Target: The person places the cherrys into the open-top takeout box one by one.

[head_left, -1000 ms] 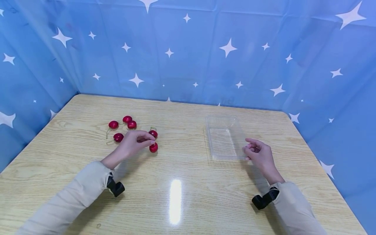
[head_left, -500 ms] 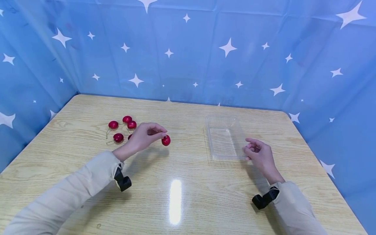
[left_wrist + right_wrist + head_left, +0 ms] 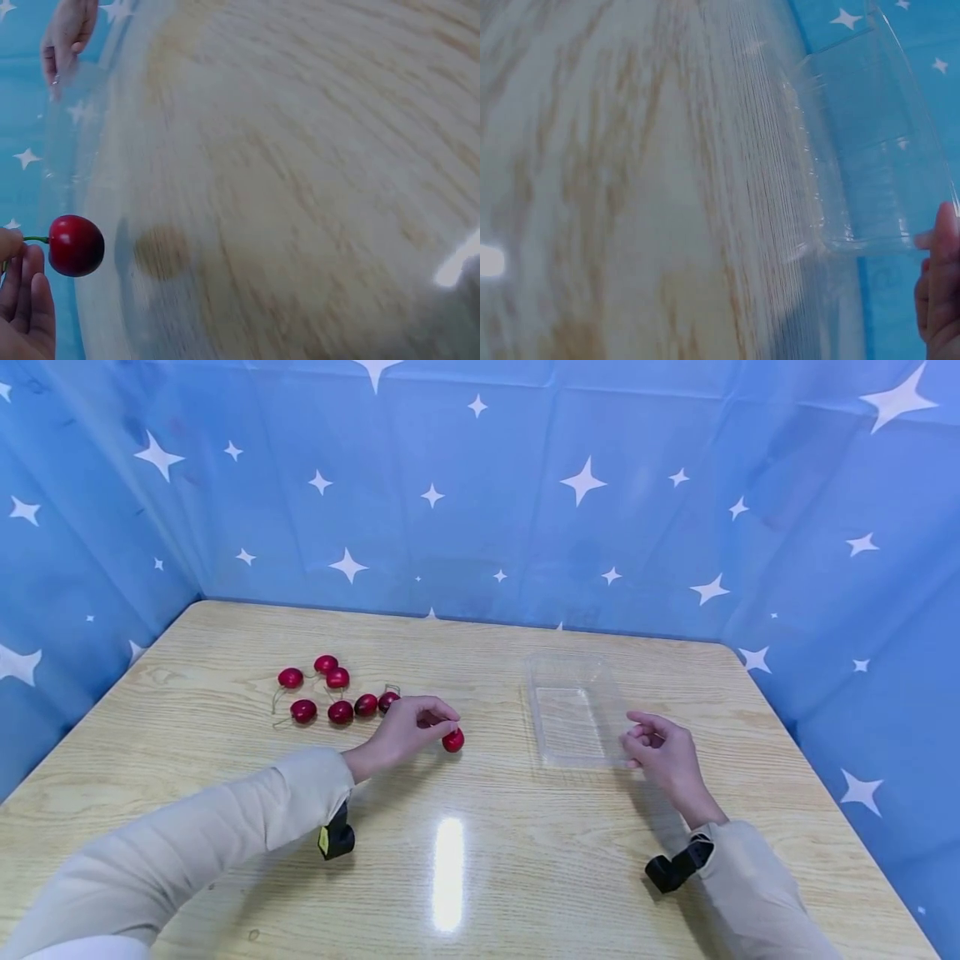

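My left hand (image 3: 411,727) pinches a red cherry (image 3: 453,741) by its green stem between thumb and forefinger. In the left wrist view this cherry (image 3: 76,246) hangs clear of the wooden table, its shadow beside it. Over on the right, a see-through plastic box (image 3: 567,723) rests on the table with its top open. My right hand (image 3: 663,758) grips the near right part of the box's rim with thumb and fingers, as the right wrist view of the fingers (image 3: 943,247) shows. Several other cherries (image 3: 340,712) with stems lie to the left of my left hand.
The wooden table (image 3: 525,860) carries a bright light reflection in front. A blue curtain (image 3: 480,527) with white stars hangs behind and around the table's far and side edges. Black cameras (image 3: 337,837) are strapped to both wrists.
My left hand has carried the cherry to the right, away from the others and towards the plastic box. Cherries it had covered now show. The right hand and box have stayed in place.
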The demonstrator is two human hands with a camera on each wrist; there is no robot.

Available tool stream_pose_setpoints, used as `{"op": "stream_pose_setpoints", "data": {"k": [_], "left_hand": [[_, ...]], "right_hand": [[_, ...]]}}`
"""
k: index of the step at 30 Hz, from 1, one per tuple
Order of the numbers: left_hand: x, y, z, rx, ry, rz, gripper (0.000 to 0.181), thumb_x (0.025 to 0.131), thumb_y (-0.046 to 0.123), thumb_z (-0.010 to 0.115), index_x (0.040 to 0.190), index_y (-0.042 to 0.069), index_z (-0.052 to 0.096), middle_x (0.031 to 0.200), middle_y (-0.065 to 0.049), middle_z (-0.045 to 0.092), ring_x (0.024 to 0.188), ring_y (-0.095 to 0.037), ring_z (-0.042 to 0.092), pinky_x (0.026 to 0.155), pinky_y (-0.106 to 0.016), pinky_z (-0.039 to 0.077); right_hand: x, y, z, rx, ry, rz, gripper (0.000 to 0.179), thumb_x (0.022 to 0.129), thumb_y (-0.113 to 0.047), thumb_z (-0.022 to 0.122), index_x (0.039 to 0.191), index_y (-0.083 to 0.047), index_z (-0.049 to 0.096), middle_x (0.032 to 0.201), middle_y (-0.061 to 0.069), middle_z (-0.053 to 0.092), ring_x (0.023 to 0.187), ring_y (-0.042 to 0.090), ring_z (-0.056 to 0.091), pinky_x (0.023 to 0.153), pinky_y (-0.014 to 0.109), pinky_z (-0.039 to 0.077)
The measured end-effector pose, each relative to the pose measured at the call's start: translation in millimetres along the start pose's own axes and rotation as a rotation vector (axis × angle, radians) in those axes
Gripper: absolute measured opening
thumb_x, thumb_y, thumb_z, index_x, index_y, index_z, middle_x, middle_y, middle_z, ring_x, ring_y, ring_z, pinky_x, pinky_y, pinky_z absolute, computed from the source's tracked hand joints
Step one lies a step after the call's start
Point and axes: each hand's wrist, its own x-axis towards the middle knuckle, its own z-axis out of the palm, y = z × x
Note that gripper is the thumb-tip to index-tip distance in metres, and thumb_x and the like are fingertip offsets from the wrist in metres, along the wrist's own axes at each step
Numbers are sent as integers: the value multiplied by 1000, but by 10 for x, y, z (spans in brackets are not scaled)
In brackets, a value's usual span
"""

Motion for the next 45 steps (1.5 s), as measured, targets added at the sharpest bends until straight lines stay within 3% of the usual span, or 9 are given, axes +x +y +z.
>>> {"op": "stream_pose_setpoints", "data": {"k": [8,23,36,39,45], "left_hand": [[176,176,90,16,-56,36,12,83,12,62,90,4,67,84,0,64,74,-10,58,70,-24,47],[690,672,308,50,-160,95,10,83,13,62,90,7,66,82,1,63,72,-11,57,66,-20,46],[989,903,300,34,-168,87,12,85,14,60,93,6,65,84,-2,63,76,-16,57,68,-21,44],[1022,918,320,22,-173,79,13,84,14,61,94,5,66,87,-2,63,78,-19,57,67,-21,45],[1078,893,406,-2,-159,55,12,84,14,61,92,6,67,86,-1,63,75,-14,56,67,-22,44]], "right_hand": [[1,-2,17,15,7,-3,39,84,-5,57,119,10,48,83,7,51,63,3,52,55,25,51],[-18,-13,28,5,2,10,39,84,-4,57,119,10,47,84,8,50,63,4,53,55,25,51],[-32,-31,38,-14,10,-10,39,84,-2,57,119,11,48,85,13,52,62,2,52,54,26,51],[-28,-27,39,-7,13,-12,39,83,-1,57,119,11,47,85,13,52,63,2,51,54,26,51],[-24,-17,22,-20,11,-5,40,84,-2,57,120,11,47,86,13,52,63,2,51,54,25,50]]}}
